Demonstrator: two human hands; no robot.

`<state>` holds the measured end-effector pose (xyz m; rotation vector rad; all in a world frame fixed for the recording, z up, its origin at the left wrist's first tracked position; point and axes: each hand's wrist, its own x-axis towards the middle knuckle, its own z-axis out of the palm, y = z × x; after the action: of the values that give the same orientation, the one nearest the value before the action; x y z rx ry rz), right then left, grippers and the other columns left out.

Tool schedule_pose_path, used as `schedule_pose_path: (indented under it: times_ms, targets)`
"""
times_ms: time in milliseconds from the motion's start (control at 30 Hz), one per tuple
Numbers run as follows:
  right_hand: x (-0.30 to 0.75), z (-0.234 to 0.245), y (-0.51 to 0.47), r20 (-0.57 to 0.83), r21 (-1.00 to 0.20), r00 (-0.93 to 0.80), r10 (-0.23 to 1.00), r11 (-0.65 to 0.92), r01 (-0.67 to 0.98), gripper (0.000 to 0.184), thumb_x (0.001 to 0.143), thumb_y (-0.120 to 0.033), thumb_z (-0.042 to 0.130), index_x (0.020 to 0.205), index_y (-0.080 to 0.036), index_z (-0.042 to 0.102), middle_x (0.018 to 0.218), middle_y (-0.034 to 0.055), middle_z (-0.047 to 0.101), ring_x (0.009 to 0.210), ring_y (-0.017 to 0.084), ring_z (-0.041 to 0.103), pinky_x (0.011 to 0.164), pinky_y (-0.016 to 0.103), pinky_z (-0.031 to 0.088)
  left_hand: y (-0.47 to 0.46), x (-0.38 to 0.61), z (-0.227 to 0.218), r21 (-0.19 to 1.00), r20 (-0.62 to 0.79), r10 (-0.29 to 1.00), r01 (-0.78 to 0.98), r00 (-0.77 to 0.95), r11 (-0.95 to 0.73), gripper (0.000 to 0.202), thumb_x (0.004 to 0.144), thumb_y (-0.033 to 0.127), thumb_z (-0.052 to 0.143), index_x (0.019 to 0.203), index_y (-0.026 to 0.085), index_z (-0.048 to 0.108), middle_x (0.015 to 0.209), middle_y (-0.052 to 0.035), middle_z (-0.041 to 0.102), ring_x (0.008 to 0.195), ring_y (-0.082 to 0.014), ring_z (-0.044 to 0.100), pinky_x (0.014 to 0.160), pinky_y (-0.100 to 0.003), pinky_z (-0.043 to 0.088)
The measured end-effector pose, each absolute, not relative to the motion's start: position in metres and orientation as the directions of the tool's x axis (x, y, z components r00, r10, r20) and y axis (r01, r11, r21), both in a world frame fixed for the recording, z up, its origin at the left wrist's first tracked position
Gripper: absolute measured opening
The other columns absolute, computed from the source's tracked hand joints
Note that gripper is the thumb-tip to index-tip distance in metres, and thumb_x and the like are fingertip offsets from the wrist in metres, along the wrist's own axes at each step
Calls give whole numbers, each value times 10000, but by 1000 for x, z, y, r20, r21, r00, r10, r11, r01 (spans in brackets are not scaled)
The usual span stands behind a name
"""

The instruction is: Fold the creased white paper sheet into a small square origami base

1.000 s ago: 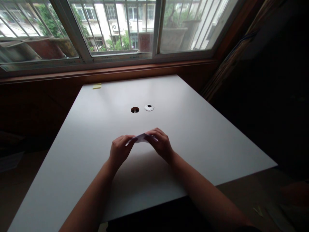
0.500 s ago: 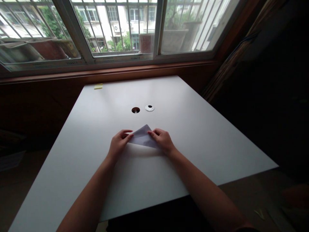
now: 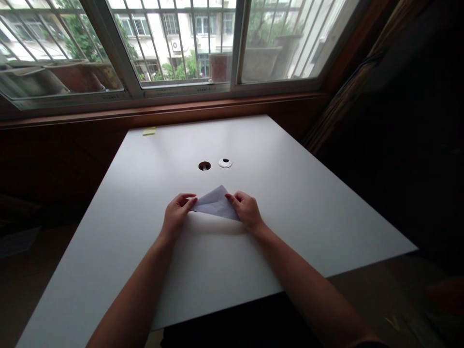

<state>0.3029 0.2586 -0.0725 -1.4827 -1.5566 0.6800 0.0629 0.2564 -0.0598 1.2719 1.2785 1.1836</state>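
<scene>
Pale folded paper [image 3: 216, 202] held above white surface [image 3: 297, 217], on near side of round hole [image 3: 204, 166]. Left hand [image 3: 176, 212] pinches one end, right hand [image 3: 248, 210] other; both grips grasping paper. White disc [image 3: 225, 164] just right of hole; yellow slip [image 3: 149, 131] beyond hole, leftward.

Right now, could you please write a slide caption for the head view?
Pale paper held between left grip and right grip over a white table, facing a window.
</scene>
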Motion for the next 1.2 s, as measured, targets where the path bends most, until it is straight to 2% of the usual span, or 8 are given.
schedule_pose_path:
  times_ms: [300, 367, 433, 567, 733, 900, 1067, 1200]
  targets:
    - [306, -75, 261, 118, -959, 200, 973, 60, 276, 536, 822, -686, 532, 602, -206, 441, 553, -52, 340, 536, 113, 308, 489, 245, 256, 256, 63, -59, 998, -1, 997, -65, -79, -4, 394, 800, 500, 668, 978, 149, 683, 868, -44, 695, 713, -168, 697, 740, -317, 565]
    - [308, -76, 263, 98, -974, 215, 972, 49, 223, 528, 827, -677, 530, 605, -208, 435, 557, -53, 322, 533, 111, 291, 479, 244, 245, 256, 63, -60, 996, 25, 998, -86, -56, -30, 359, 831, 468, 629, 1003, 155, 678, 863, -52, 698, 782, -189, 702, 767, -338, 570]
    - [309, -77, 265, 86, -981, 214, 973, 45, 186, 522, 832, -666, 528, 602, -209, 424, 559, -52, 314, 533, 111, 288, 477, 242, 246, 256, 63, -60, 994, 72, 997, -81, -7, -72, 329, 859, 425, 589, 1045, 167, 673, 982, -81, 697, 895, -207, 687, 789, -346, 571]
    - [309, -76, 265, 77, -982, 203, 976, 40, 183, 510, 838, -655, 524, 606, -211, 425, 563, -50, 325, 536, 113, 302, 479, 239, 260, 254, 64, -59, 979, 199, 975, 25, 94, -202, 282, 857, 359, 616, 1077, 193, 675, 1242, -106, 592, 1074, -218, 615, 870, -348, 559]
    - [308, -74, 264, 99, -966, 169, 981, 54, 251, 519, 841, -667, 498, 596, -219, 407, 549, -47, 349, 537, 121, 330, 482, 244, 279, 252, 66, -65, 904, 322, 913, 206, 252, -376, 349, 809, 363, 708, 1123, 215, 668, 1304, -109, 509, 1100, -223, 605, 911, -370, 556]
    - [306, -73, 264, 99, -963, 124, 987, 63, 263, 493, 852, -640, 495, 609, -215, 436, 544, -50, 365, 534, 120, 344, 488, 243, 288, 253, 68, -73, 730, 479, 824, 384, 301, -565, 475, 720, 374, 802, 1136, 212, 642, 1330, -124, 505, 1219, -282, 533, 1006, -491, 484]
    - [299, -74, 263, 68, -986, 4, 998, 66, 156, 404, 851, -596, 531, 743, -206, 542, 579, -47, 469, 526, 121, 424, 503, 239, 348, 253, 71, -66, 696, 491, 821, 436, 291, -570, 530, 764, 333, 768, 1245, 195, 592, 1316, -153, 540, 1225, -292, 541, 1012, -483, 474]
    - [294, -77, 261, 76, -997, -119, 990, 79, 24, 363, 869, -554, 551, 900, -193, 584, 634, -38, 538, 548, 122, 495, 537, 243, 401, 253, 71, -61, 739, 483, 833, 384, 272, -554, 343, 857, 295, 667, 1183, 189, 660, 1315, -154, 563, 1164, -266, 597, 994, -434, 495]
